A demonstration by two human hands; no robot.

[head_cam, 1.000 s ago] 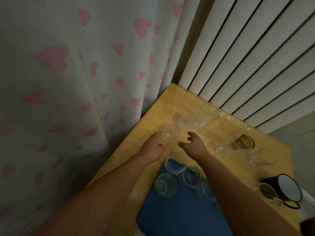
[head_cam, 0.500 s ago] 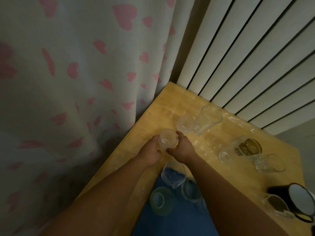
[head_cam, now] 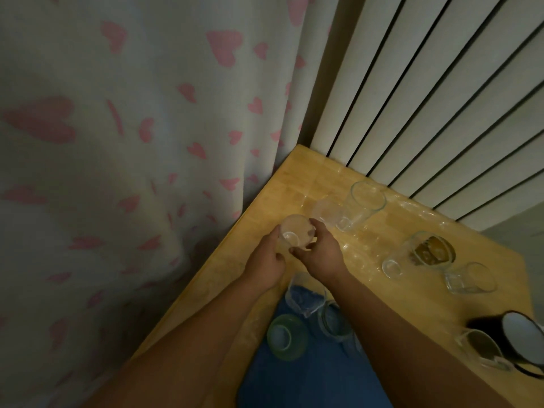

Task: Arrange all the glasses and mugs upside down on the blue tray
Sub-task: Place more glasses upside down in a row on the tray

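A dim corner holds a wooden table (head_cam: 382,293), with a pale curtain printed with pink hearts (head_cam: 132,128) hanging at nine to eleven o'clock and white vertical slats (head_cam: 435,92) at one to two o'clock. Near the table's nine o'clock edge, both hands meet on one small clear glass (head_cam: 295,232): the left hand (head_cam: 266,260) curls round its near-left side, and the right hand (head_cam: 321,251) pinches it from the right with thumb and fingers; whether the glass rests on the wood or is lifted cannot be told. At six o'clock lies the blue tray (head_cam: 309,378), carrying a clear glass (head_cam: 306,295) at its far end, a green glass (head_cam: 287,338) at its left, and another clear glass (head_cam: 335,322) partly hidden by the right forearm. Just beyond the hands, at twelve o'clock, stands a frosted tumbler (head_cam: 325,212) with a tall clear glass (head_cam: 360,204) beside it. At three o'clock are an amber-printed glass (head_cam: 432,251) and a short clear glass (head_cam: 471,278). At four o'clock a dark enamel mug with a white inside (head_cam: 518,331) sits touching a glass mug (head_cam: 482,348).
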